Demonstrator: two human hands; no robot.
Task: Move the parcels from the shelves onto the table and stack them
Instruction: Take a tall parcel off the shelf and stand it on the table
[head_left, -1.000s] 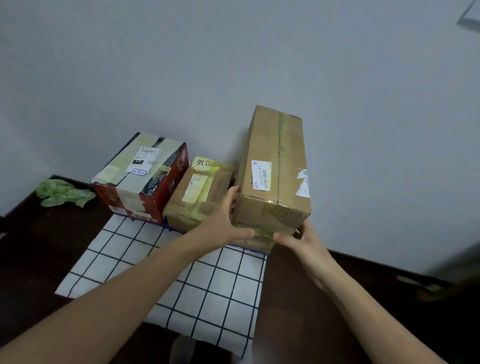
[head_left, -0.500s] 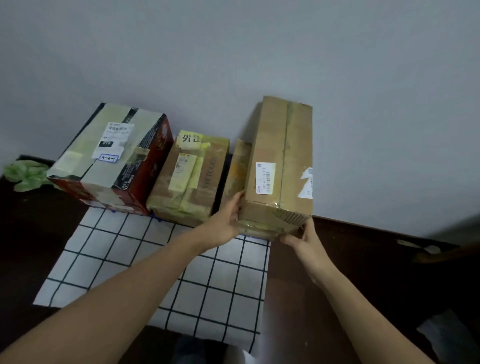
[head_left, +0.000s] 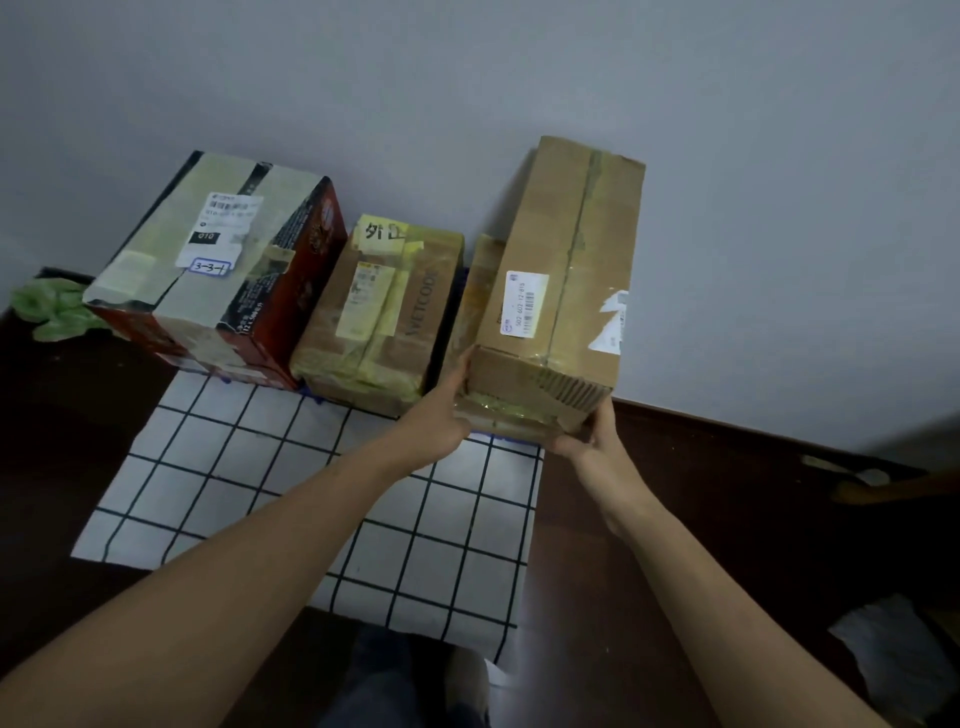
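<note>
Long brown cardboard parcel (head_left: 566, 280) lower than before, apparently seated atop smaller cardboard parcel (head_left: 480, 291) on dark table (head_left: 727, 519); left hand (head_left: 441, 415), right hand (head_left: 592, 441) still clasp its near end; release judged next.

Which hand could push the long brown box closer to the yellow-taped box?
Probably the right hand: it holds the outer corner of the long brown box, opposite the yellow-taped box. The left hand sits between them.

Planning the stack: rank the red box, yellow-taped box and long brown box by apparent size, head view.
1. red box and long brown box: look alike, brown one nearer, so unranked.
2. yellow-taped box: smallest.
</note>
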